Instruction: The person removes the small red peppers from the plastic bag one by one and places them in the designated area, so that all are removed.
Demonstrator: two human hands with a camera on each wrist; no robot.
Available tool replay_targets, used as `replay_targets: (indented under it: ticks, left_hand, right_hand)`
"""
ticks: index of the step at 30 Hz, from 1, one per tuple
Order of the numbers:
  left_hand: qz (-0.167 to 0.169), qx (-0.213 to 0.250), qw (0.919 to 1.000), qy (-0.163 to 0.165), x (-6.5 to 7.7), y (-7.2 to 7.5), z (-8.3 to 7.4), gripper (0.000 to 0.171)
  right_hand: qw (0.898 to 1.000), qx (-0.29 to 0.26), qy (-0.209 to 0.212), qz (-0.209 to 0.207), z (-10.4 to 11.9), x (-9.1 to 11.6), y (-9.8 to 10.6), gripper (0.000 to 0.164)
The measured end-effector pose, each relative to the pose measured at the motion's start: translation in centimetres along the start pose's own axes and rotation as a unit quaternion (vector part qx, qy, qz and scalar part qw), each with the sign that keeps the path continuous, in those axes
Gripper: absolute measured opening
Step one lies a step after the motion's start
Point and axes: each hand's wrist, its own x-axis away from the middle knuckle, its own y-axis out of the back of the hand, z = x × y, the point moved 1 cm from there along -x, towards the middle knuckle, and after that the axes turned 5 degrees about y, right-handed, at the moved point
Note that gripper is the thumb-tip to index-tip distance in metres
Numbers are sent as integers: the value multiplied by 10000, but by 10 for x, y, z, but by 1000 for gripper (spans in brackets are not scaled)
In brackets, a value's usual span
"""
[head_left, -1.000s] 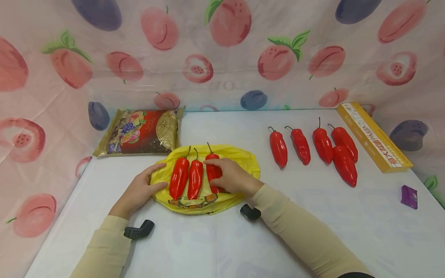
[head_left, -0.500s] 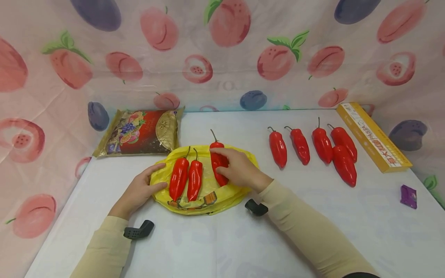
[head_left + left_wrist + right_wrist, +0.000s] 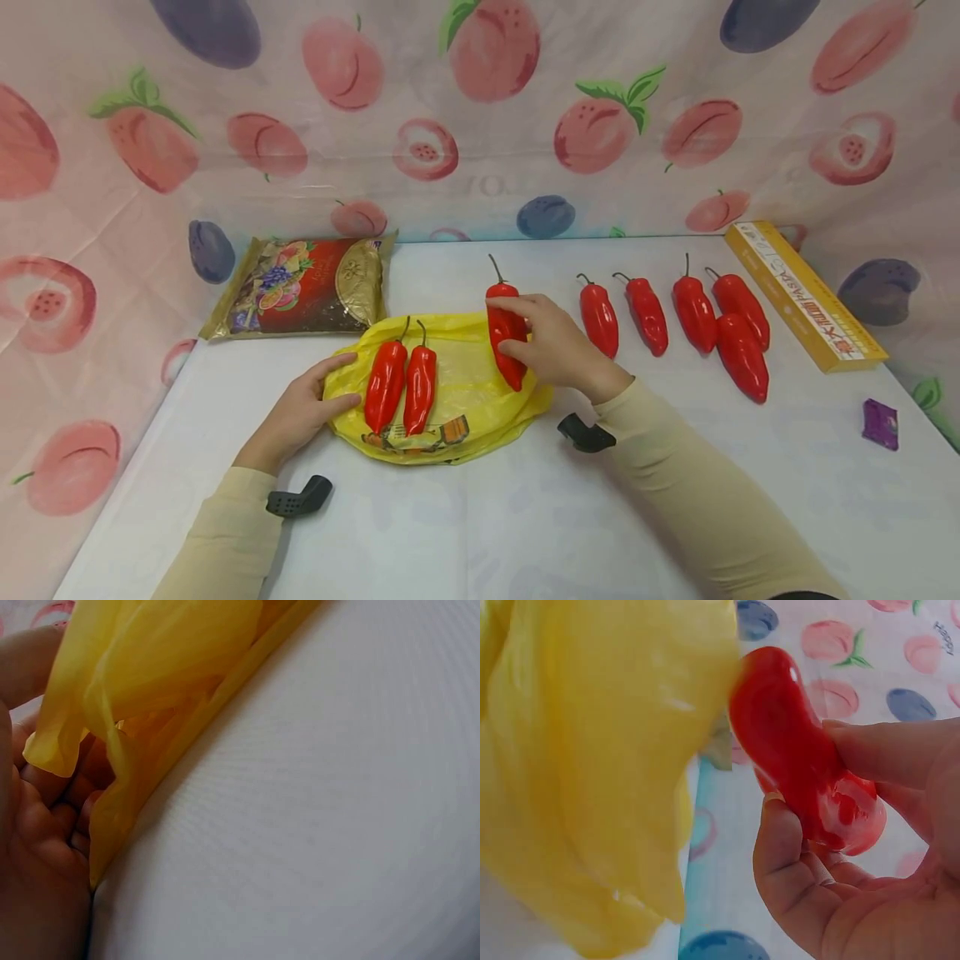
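My right hand [image 3: 558, 342] pinches a red chili pepper [image 3: 795, 750] between thumb and fingers, stem pointing up and away. It overlaps the right part of a yellow plastic bag [image 3: 480, 358] in the head view. Two more red chili peppers lie side by side on the bag, a left one [image 3: 386, 387] and a right one [image 3: 420, 390]. At the bag's left edge, my left hand [image 3: 303, 408] grips the crumpled film with curled fingers; in the left wrist view, a yellow fold [image 3: 112, 772] partly hides those fingers.
Several red chili peppers [image 3: 693, 315] lie at the right on the white table [image 3: 420, 533], beside a yellow pasta box [image 3: 806, 296]. Nearer the right edge is a small purple packet [image 3: 881, 423]. A gold and red food bag [image 3: 300, 287] lies at the back left.
My right hand has lifted the third chili pepper from its place beside the other two and carried it right and away. The left hand stays at the bag's edge.
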Motion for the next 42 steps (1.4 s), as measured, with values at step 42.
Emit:
replay_targets:
  ticks: [42]
  left_hand:
    - [14,40,10000,52,0,2,0,70]
  right_hand:
    - [9836,687,-1520,-689,-106,104,95,67]
